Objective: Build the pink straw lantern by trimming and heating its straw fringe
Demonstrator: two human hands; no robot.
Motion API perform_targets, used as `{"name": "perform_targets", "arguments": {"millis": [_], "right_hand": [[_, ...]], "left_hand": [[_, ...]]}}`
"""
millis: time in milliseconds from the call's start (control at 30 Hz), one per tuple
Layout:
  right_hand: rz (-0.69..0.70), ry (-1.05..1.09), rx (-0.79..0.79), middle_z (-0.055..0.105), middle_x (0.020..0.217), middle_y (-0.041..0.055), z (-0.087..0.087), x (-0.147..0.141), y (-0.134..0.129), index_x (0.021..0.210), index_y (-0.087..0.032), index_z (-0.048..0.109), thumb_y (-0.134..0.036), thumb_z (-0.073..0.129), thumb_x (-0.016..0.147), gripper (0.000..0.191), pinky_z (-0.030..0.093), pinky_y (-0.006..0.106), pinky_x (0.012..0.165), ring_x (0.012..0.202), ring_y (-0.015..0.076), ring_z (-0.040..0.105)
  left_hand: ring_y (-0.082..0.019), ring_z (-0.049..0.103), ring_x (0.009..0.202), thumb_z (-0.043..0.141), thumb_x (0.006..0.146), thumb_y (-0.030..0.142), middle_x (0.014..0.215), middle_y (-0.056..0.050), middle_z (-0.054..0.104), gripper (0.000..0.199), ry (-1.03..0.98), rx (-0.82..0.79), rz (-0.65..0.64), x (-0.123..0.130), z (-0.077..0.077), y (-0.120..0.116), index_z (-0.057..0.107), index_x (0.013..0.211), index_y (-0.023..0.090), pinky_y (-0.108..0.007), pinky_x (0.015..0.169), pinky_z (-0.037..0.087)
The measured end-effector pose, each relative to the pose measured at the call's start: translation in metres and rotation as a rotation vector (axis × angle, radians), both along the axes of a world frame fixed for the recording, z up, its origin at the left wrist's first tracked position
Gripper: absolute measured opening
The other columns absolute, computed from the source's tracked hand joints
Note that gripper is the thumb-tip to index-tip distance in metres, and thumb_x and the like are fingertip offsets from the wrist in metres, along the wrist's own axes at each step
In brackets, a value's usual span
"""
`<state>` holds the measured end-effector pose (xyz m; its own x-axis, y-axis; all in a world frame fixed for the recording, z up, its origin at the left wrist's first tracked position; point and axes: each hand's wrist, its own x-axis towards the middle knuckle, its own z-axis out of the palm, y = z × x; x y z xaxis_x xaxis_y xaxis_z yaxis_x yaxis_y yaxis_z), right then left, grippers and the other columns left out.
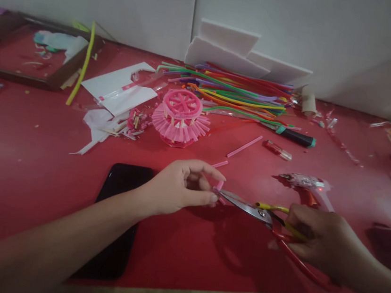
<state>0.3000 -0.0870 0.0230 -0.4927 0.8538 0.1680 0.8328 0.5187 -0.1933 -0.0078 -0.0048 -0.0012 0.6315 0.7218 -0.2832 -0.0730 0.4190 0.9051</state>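
Observation:
My left hand (187, 186) pinches a short pink straw piece (219, 185) between thumb and fingers. In my right hand (323, 236) is a pair of scissors (262, 213) with one yellow and one red handle, its blade tips touching the pink piece. Behind the left fingers lies a short pink straw (220, 164), and a longer pink straw (244, 146) is farther back. Beyond my left hand stands a round pink craft model (181, 116) with a ring of fanned pink strips.
A black phone (115, 236) lies under my left forearm. To the right are a glue gun (307, 183), a lighter (278, 150) and a box cutter (296, 137). Colourful pipe cleaners (230, 91) pile up at the back, near white foam boards (225, 50). A dark frame (46, 81) sits left.

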Motion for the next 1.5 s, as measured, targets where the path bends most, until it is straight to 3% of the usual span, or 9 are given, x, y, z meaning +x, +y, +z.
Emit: {"name": "perform_targets", "arguments": {"millis": [100,333,533,767,867,933,1100,1267,1500], "right_hand": [[-0.005,0.025,-0.015,0.031,0.051,-0.0106,0.001,0.000,0.000,0.063,-0.025,0.028,-0.064,0.059,0.095,0.059,0.026,0.019,0.037,0.043,0.0079,0.027],[-0.247,0.083,-0.172,0.033,0.051,-0.0080,-0.005,0.012,-0.003,0.060,-0.025,0.033,-0.091,0.054,0.079,0.072,0.031,0.021,0.038,0.044,0.0102,0.029],[-0.161,0.011,-0.024,0.035,0.048,-0.0091,-0.003,0.012,-0.004,0.063,-0.026,0.033,-0.084,0.051,0.088,0.065,0.032,0.021,0.036,0.039,0.0096,0.033],[-0.141,-0.158,0.056,0.057,0.057,-0.0057,-0.006,0.013,-0.011,0.080,-0.027,0.045,-0.069,0.054,0.095,0.045,0.041,0.024,0.041,0.040,0.0152,0.057],[-0.218,-0.149,0.093,0.052,0.052,-0.0073,-0.013,0.017,-0.016,0.079,-0.028,0.042,-0.073,0.049,0.095,0.048,0.038,0.025,0.038,0.037,0.0162,0.056],[-0.265,-0.152,0.107,0.053,0.052,-0.0068,-0.017,0.020,-0.019,0.079,-0.028,0.041,-0.074,0.047,0.096,0.049,0.037,0.025,0.037,0.036,0.0170,0.056],[-0.377,-0.153,0.063,0.063,0.064,-0.0030,-0.028,0.028,-0.029,0.081,-0.029,0.046,-0.071,0.058,0.089,0.044,0.040,0.028,0.041,0.048,0.0218,0.066],[-0.467,-0.142,-0.053,0.067,0.070,0.0018,-0.029,0.028,-0.036,0.083,-0.029,0.047,-0.055,0.067,0.085,0.033,0.042,0.033,0.046,0.056,0.0268,0.068],[-0.491,-0.135,-0.114,0.068,0.074,0.0054,-0.030,0.033,-0.035,0.085,-0.028,0.049,-0.041,0.067,0.087,0.021,0.046,0.038,0.048,0.058,0.0284,0.067]], "left_hand": [[-0.010,0.076,0.069,0.085,0.071,0.010,0.067,0.006,0.075,0.037,-0.013,-0.008,0.003,0.000,0.000,0.000,0.068,0.104,0.017,-0.018,0.069,0.059],[-0.010,0.077,0.071,0.084,0.076,0.009,0.069,0.007,0.075,0.043,-0.055,-0.059,0.030,0.000,0.001,0.000,0.064,0.113,0.018,-0.018,0.071,0.060],[-0.009,0.075,0.072,0.085,0.077,0.014,0.071,0.006,0.075,0.040,-0.002,0.017,0.075,0.000,-0.002,0.001,0.069,0.113,0.018,-0.016,0.070,0.057],[-0.012,0.077,0.074,0.085,0.078,0.027,0.080,0.001,0.078,0.025,0.055,0.119,0.177,0.001,-0.004,0.001,0.076,0.100,0.018,-0.023,0.074,0.061],[-0.015,0.078,0.078,0.079,0.085,0.030,0.087,-0.003,0.082,0.018,0.159,0.300,0.224,0.000,-0.004,-0.001,0.076,0.099,0.018,-0.025,0.073,0.062],[-0.017,0.078,0.085,0.073,0.090,0.027,0.095,-0.004,0.083,0.018,0.301,0.534,0.223,0.000,-0.006,-0.004,0.076,0.106,0.019,-0.027,0.077,0.062],[-0.019,0.076,0.093,0.063,0.098,0.020,0.105,-0.006,0.083,0.030,0.495,1.088,0.027,-0.001,-0.009,-0.013,0.068,0.128,0.018,-0.034,0.088,0.061],[-0.021,0.073,0.096,0.055,0.100,0.015,0.112,-0.009,0.081,0.027,0.552,1.249,0.091,-0.002,-0.010,-0.012,0.068,0.124,0.016,-0.037,0.091,0.059],[-0.028,0.065,0.103,0.053,0.091,0.005,0.118,-0.011,0.078,0.034,0.612,1.293,0.017,-0.002,-0.011,-0.012,0.069,0.121,0.012,-0.045,0.099,0.054]]}}
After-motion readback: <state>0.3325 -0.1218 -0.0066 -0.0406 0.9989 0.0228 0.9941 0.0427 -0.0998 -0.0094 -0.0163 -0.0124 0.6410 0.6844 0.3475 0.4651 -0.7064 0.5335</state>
